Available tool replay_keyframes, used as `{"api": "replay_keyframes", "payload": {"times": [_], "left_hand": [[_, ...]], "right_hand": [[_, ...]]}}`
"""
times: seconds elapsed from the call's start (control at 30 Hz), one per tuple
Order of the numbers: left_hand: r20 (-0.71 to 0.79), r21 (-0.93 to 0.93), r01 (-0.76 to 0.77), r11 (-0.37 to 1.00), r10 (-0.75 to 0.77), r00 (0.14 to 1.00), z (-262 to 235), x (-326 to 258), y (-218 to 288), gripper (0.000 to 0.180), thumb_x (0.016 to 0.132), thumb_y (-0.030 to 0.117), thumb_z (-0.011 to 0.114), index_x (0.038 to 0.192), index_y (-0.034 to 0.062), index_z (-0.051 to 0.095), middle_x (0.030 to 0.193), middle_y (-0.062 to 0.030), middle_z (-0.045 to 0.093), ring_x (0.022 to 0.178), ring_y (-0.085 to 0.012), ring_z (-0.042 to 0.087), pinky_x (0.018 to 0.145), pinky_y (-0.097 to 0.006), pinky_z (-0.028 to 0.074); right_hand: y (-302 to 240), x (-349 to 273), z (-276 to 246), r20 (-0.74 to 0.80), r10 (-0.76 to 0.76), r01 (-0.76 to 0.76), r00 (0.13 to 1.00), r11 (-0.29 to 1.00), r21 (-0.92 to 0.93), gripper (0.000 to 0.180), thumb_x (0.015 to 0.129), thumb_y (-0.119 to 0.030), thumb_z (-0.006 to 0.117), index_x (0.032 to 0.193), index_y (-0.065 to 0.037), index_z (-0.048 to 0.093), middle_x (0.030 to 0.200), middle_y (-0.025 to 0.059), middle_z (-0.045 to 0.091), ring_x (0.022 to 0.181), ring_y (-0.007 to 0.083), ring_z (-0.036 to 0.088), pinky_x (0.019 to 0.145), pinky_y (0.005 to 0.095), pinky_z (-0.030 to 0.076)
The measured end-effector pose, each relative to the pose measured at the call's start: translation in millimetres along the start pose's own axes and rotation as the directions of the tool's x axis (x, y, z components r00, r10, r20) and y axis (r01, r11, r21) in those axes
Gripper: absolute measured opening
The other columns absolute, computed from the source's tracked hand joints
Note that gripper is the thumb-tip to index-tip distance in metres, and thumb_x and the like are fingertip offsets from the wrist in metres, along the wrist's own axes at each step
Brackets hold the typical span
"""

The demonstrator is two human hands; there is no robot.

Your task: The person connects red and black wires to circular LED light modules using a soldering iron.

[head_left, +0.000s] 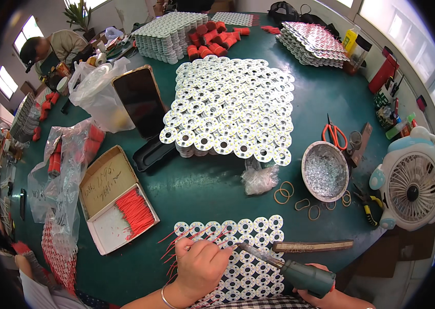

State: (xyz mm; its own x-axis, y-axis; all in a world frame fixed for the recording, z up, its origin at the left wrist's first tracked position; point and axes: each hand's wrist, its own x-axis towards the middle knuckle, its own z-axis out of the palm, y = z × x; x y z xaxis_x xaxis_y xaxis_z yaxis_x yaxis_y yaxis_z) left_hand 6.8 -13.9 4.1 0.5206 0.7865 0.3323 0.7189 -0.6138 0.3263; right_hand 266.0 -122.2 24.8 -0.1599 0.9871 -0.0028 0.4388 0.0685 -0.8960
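Observation:
Near the front edge lies a panel of round white LED boards [261, 239], with thin red wires [173, 247] across its upper left part. My left hand [202, 265] is over this panel, thumb and fingers pinched together; what they hold is too small to make out. In my right hand [317, 293] is a green soldering gun [307, 277], held from the right. Its long metal tip meets the panel close to my left fingertips. A narrow wooden strip [312, 246] lies beside the panel, just above the gun.
A tall stack of LED panels [233, 108] stands mid-table. To the left are a cardboard box [107, 206] of red wires and a propped phone [140, 100]. To the right are a bowl [325, 170], red-handled scissors [334, 135], pliers [369, 206] and a fan [413, 180]. Another person [58, 49] sits far left.

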Motion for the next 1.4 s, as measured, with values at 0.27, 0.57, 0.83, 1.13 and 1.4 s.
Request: {"api": "replay_keyframes", "payload": {"times": [0.27, 0.57, 0.83, 1.13, 1.4], "left_hand": [[-0.012, -0.016, 0.006, 1.0, -0.006, 1.0, -1.1, 0.7, 2.3, 0.009, 0.07, 0.013, 0.063, 0.079, 0.0142, 0.064, 0.066, 0.0036, 0.047, 0.069, -0.0122, 0.05, 0.073, -0.034, 0.029], [-0.061, -0.07, 0.014, 0.997, -0.018, 0.998, 6.9, -3.9, -0.5, 0.015, 0.063, 0.01, 0.07, 0.078, 0.014, 0.065, 0.069, 0.0034, 0.049, 0.071, -0.0155, 0.05, 0.073, -0.038, 0.031], [-0.02, -0.027, 0.022, 0.999, -0.022, 1.0, -10.6, -16.8, 5.7, 0.017, 0.063, 0.012, 0.07, 0.079, 0.0143, 0.066, 0.069, 0.004, 0.05, 0.072, -0.0151, 0.05, 0.075, -0.038, 0.03], [0.015, -0.024, 0.043, 0.999, -0.043, 0.999, -8.1, -21.6, 6.1, 0.014, 0.069, 0.014, 0.067, 0.082, 0.0138, 0.064, 0.073, 0.0038, 0.051, 0.076, -0.0142, 0.052, 0.079, -0.036, 0.031], [0.008, -0.01, 0.019, 1.0, -0.019, 1.0, -6.7, -18.7, 6.9, 0.012, 0.069, 0.014, 0.067, 0.08, 0.0135, 0.064, 0.073, 0.0036, 0.051, 0.075, -0.0142, 0.052, 0.078, -0.036, 0.031]], "right_hand": [[7.3, -3.6, 1.0, 0.029, 0.09, -0.092, 0.996, 0.992, 0.089, 0.056, 0.071, -0.01, 0.073, 0.12, 0.001, 0.047, 0.105, 0.013, 0.062, 0.094, 0.0206, 0.062, 0.085, 0.0307, 0.048], [14.7, -14.5, 3.3, 0.059, 0.217, -0.225, 0.974, 0.945, 0.237, 0.045, 0.073, -0.007, 0.062, 0.114, 0.004, 0.047, 0.099, 0.0139, 0.06, 0.079, 0.0196, 0.061, 0.069, 0.031, 0.049], [5.8, -23.2, 0.1, 0.132, 0.243, -0.271, 0.961, 0.922, 0.278, 0.047, 0.082, -0.008, 0.056, 0.121, 0.001, 0.03, 0.087, 0.0107, 0.061, 0.072, 0.016, 0.063, 0.066, 0.0294, 0.052], [-0.7, -14.1, 0.8, 0.228, 0.313, -0.361, 0.922, 0.907, 0.216, 0.03, 0.083, -0.012, 0.059, 0.107, 0.001, 0.048, 0.083, 0.0083, 0.061, 0.071, 0.0144, 0.063, 0.066, 0.0276, 0.051], [-9.1, -5.7, 5.0, 0.029, 0.035, -0.037, 0.999, 0.995, 0.094, 0.05, 0.076, -0.011, 0.068, 0.119, 0.005, 0.047, 0.11, 0.0153, 0.058, 0.088, 0.0217, 0.06, 0.079, 0.0318, 0.047]]}}
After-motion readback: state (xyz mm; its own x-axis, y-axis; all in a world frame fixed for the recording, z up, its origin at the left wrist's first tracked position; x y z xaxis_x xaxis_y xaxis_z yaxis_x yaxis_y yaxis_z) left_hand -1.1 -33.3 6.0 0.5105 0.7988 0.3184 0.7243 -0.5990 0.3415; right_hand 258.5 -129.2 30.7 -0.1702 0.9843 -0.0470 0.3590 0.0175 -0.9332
